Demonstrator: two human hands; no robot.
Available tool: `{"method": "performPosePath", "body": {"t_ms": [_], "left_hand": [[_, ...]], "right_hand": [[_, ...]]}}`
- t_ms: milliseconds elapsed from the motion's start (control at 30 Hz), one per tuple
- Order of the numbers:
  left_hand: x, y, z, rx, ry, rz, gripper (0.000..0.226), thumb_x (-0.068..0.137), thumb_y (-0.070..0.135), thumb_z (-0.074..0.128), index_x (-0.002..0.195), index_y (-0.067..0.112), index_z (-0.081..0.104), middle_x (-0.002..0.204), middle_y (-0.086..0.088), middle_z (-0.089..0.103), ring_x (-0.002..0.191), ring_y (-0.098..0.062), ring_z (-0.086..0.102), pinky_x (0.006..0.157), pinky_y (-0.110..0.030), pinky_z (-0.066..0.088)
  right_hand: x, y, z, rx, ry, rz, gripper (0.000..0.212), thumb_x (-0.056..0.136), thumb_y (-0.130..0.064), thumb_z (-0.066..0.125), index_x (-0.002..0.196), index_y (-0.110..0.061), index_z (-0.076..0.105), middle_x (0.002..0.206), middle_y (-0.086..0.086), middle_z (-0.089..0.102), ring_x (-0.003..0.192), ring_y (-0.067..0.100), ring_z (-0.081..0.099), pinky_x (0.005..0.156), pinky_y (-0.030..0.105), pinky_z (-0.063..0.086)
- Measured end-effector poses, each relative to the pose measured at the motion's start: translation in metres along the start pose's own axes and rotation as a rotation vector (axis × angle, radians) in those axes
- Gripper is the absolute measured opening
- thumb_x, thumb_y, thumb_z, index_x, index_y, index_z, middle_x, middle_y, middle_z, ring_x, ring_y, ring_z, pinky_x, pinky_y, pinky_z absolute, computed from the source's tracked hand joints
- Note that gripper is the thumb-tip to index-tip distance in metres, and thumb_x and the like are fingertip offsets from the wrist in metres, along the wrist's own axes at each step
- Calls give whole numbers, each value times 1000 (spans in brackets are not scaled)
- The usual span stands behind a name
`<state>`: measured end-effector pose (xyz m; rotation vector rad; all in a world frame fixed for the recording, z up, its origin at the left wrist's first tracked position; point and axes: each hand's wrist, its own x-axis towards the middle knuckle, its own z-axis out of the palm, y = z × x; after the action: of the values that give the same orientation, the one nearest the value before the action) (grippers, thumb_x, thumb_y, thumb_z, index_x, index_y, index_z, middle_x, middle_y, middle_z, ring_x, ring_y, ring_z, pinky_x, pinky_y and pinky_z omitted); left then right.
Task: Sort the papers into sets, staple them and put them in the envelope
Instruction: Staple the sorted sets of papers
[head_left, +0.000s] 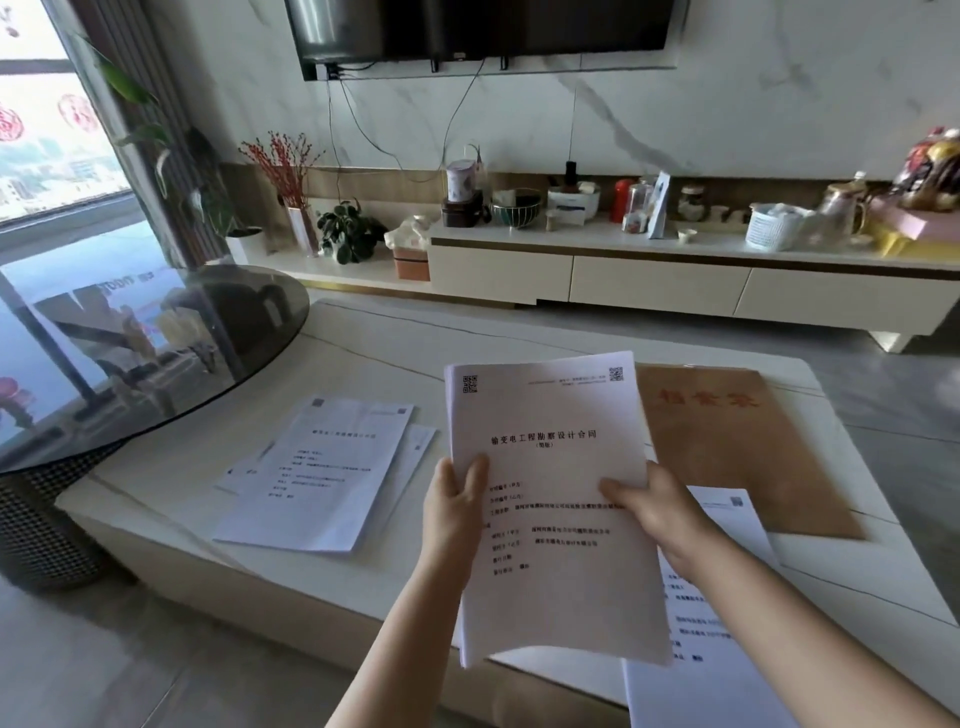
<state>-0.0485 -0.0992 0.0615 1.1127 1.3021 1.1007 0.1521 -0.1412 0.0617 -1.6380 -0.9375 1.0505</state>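
At centre frame, above a pale coffee table (363, 358), a person's left hand (453, 512) and right hand (655, 512) pinch a thin sheaf of printed papers (550, 499) by its side edges, thumbs on top. Light and floppy, it likely sags unless held at both edges. A brown envelope (737, 457) lies upper right; loose sheets (322, 478) rest at left.

Bare table (171, 467) strip left of paper pile (317, 478), seemingly unobstructed.
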Motion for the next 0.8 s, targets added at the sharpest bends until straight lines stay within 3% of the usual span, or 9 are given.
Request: {"method": "performPosePath", "body": {"t_ms": [167,233,333,400,500,600,800], "left_hand": [[-1,-25,14,28,38,-58,14,95,24,53,87,13,58,86,-12,67,77,-29,65,74,-47,55],[1,-41,16,78,55,-102,20,93,25,53,86,7,57,84,-17,66,73,-28,62,73,-47,55],[5,-61,15,110,60,-175,22,92,22,53,84,2,57,74,-15,62,63,-23,54,62,-38,49],[9,-68,13,116,59,-226,23,92,19,53,74,5,53,65,-8,53,58,-19,47,57,-31,40],[20,-72,13,128,33,-275,24,91,20,54,69,11,51,63,-6,50,56,-19,46,56,-29,38],[28,-74,15,100,-13,-298,21,91,22,56,76,9,54,70,-11,53,62,-20,48,60,-30,40],[32,-71,13,-22,-129,-389,17,92,19,59,81,6,60,75,-15,64,66,-26,59,66,-39,53]], "right_hand": [[2,19,-18,-25,11,68,18,87,-9,65,105,-11,62,100,9,70,93,28,67,90,45,52],[5,28,-31,-54,28,92,10,89,-10,64,98,-14,61,98,8,68,90,25,64,82,39,52],[15,44,-51,-194,168,69,11,90,-7,60,84,-16,58,85,6,62,74,17,57,66,28,45],[24,61,-65,-388,289,76,17,88,-8,62,77,-19,56,83,3,61,81,24,59,73,34,44],[32,79,-74,-730,350,172,7,90,-25,62,93,-20,58,110,6,61,101,30,59,81,35,45],[35,82,-73,-1100,285,323,41,87,-46,60,116,-19,55,124,5,57,109,28,56,85,33,44],[38,81,-69,-1161,259,388,55,84,-55,60,113,-9,50,120,10,55,107,30,55,81,36,45]]}}
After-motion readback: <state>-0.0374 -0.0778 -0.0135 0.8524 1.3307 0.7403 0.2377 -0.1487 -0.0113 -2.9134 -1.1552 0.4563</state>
